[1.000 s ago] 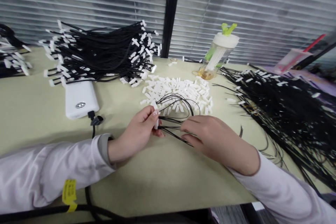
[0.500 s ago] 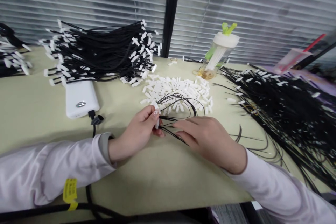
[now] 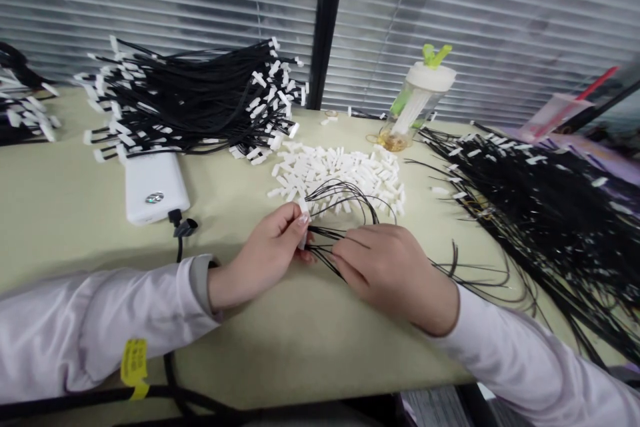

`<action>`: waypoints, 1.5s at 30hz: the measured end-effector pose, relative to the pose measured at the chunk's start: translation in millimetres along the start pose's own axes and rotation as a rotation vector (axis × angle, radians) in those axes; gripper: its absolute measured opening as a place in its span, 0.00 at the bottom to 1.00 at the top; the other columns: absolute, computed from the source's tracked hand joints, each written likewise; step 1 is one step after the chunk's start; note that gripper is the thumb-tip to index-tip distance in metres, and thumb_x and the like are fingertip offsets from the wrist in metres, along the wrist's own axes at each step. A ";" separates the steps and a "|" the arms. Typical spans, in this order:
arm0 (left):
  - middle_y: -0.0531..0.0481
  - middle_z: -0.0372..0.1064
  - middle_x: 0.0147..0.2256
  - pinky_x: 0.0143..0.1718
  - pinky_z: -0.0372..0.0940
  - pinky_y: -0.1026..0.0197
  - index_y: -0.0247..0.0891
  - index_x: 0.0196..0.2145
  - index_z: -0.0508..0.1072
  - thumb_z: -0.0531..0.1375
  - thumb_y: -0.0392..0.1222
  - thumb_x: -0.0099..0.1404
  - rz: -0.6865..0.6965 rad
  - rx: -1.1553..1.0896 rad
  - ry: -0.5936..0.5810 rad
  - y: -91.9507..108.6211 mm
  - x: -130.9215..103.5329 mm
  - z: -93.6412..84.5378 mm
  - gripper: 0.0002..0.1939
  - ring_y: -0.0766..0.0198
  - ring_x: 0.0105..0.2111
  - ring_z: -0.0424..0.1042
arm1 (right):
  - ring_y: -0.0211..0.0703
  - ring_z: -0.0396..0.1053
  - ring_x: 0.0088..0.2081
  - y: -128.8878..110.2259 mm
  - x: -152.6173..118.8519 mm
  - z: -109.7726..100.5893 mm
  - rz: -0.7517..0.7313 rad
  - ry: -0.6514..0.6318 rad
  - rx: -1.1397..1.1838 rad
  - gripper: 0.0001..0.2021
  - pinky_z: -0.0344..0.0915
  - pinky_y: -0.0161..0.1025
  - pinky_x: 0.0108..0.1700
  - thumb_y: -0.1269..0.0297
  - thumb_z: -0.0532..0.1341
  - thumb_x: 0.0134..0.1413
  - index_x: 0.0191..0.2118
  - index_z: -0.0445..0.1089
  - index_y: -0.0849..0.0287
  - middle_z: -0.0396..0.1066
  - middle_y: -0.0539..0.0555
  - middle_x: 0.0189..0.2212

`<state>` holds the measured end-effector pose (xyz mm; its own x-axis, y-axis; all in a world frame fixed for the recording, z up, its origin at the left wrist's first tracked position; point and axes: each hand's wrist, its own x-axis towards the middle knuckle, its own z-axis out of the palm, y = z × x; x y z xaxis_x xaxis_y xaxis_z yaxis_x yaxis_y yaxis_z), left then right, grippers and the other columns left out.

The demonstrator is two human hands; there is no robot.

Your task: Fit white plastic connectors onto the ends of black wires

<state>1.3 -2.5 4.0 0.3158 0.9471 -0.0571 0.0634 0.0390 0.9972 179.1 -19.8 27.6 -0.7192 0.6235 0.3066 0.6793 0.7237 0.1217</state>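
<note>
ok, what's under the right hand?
Thin black wires run out from under the right hand toward the left hand, which pinches a small white plastic connector. More wires trail right across the beige table. Whatever the palm covers is hidden.

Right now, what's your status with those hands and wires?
Left hand pinching white connector. Right hand on thin black wires, fingers curled. Loose connector pile just behind; nothing between the hands.

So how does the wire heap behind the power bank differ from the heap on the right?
The left heap is a tidy bundle, its wires running one way; the right heap fans out loosely. The left heap shows dense white connectors at both ends; the right heap's white pieces are sparser and scattered. Both are thin black wires on the table.
</note>
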 end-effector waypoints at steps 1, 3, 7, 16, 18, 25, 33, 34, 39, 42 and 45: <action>0.58 0.59 0.23 0.24 0.59 0.67 0.37 0.24 0.58 0.49 0.46 0.63 -0.001 0.014 -0.003 0.3 0.0 0.1 0.12 0.72 0.21 0.65 | 0.36 0.54 0.22 -1.8 -0.3 -1.3 -0.019 0.032 -0.018 0.08 0.44 0.37 0.26 0.71 0.54 0.50 0.22 0.62 0.59 0.60 0.48 0.18; 0.58 0.59 0.23 0.24 0.58 0.67 0.37 0.24 0.58 0.50 0.46 0.62 -0.005 0.034 -0.005 1.8 -0.2 0.3 0.12 0.72 0.20 0.65 | 0.37 0.52 0.22 -6.4 -0.8 -4.3 -0.077 0.097 -0.067 0.09 0.41 0.38 0.25 0.72 0.53 0.48 0.20 0.60 0.59 0.59 0.49 0.17; 0.58 0.59 0.22 0.23 0.57 0.68 0.37 0.24 0.58 0.50 0.44 0.62 0.002 0.089 0.013 6.9 -1.8 1.0 0.12 0.72 0.20 0.64 | 0.36 0.50 0.20 -15.8 -1.4 -8.0 -0.201 0.157 -0.115 0.11 0.39 0.38 0.24 0.74 0.51 0.49 0.19 0.60 0.60 0.58 0.49 0.16; 0.58 0.59 0.22 0.24 0.59 0.66 0.38 0.24 0.58 0.50 0.44 0.62 0.019 0.099 0.012 7.8 -5.2 1.3 0.11 0.69 0.21 0.66 | 0.32 0.57 0.21 -12.1 0.6 -10.0 0.219 -0.180 0.393 0.11 0.49 0.33 0.25 0.69 0.48 0.56 0.26 0.62 0.59 0.63 0.47 0.19; 0.58 0.59 0.22 0.24 0.61 0.66 0.38 0.24 0.57 0.50 0.44 0.61 0.004 0.052 0.011 7.7 -5.2 1.7 0.11 0.69 0.21 0.67 | 0.30 0.57 0.19 -10.2 2.2 -11.6 0.358 -0.206 0.486 0.10 0.50 0.31 0.24 0.70 0.49 0.55 0.25 0.62 0.59 0.63 0.46 0.17; 0.58 0.60 0.23 0.24 0.61 0.67 0.38 0.24 0.57 0.50 0.43 0.61 -0.019 0.014 0.016 8.0 -3.7 2.3 0.10 0.70 0.21 0.67 | 0.29 0.59 0.21 -7.3 2.6 -9.6 0.334 -0.243 0.521 0.10 0.51 0.30 0.25 0.70 0.51 0.53 0.27 0.67 0.57 0.65 0.45 0.19; 0.58 0.60 0.24 0.23 0.61 0.68 0.38 0.25 0.57 0.50 0.43 0.62 -0.022 0.020 0.009 5.6 -3.4 0.7 0.10 0.71 0.20 0.67 | 0.28 0.56 0.21 -4.7 3.9 -7.6 0.283 -0.264 0.595 0.12 0.50 0.29 0.25 0.72 0.50 0.53 0.21 0.62 0.60 0.60 0.44 0.17; 0.57 0.60 0.24 0.23 0.61 0.68 0.38 0.25 0.57 0.50 0.43 0.62 -0.020 0.020 0.008 5.5 -3.3 0.6 0.10 0.71 0.20 0.67 | 0.28 0.55 0.21 -4.5 3.8 -7.7 0.282 -0.267 0.603 0.12 0.50 0.29 0.25 0.72 0.50 0.53 0.21 0.61 0.60 0.59 0.44 0.17; 0.58 0.59 0.23 0.22 0.60 0.67 0.38 0.24 0.57 0.50 0.43 0.62 -0.003 0.043 -0.001 6.9 -3.4 1.0 0.10 0.71 0.20 0.67 | 0.28 0.53 0.20 -3.3 2.4 -9.0 0.256 -0.282 0.653 0.11 0.48 0.29 0.24 0.72 0.50 0.52 0.21 0.61 0.60 0.56 0.44 0.16; 0.58 0.60 0.23 0.22 0.60 0.67 0.38 0.24 0.57 0.50 0.43 0.61 -0.003 0.042 0.001 7.8 -3.4 1.7 0.10 0.70 0.20 0.67 | 0.28 0.55 0.21 -4.1 2.6 -7.9 0.260 -0.278 0.667 0.11 0.49 0.28 0.24 0.73 0.50 0.52 0.22 0.63 0.60 0.59 0.44 0.17; 0.58 0.60 0.23 0.22 0.60 0.68 0.38 0.24 0.57 0.51 0.42 0.61 -0.011 0.032 -0.004 7.9 -3.2 2.4 0.10 0.71 0.20 0.67 | 0.28 0.59 0.22 -5.8 4.6 -6.7 0.278 -0.274 0.642 0.10 0.51 0.28 0.25 0.74 0.51 0.50 0.25 0.67 0.59 0.65 0.45 0.19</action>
<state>3.0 -5.9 11.9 0.3184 0.9455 -0.0685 0.0975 0.0392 0.9945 172.8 -23.1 34.6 -0.6009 0.7992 -0.0108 0.6830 0.5064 -0.5263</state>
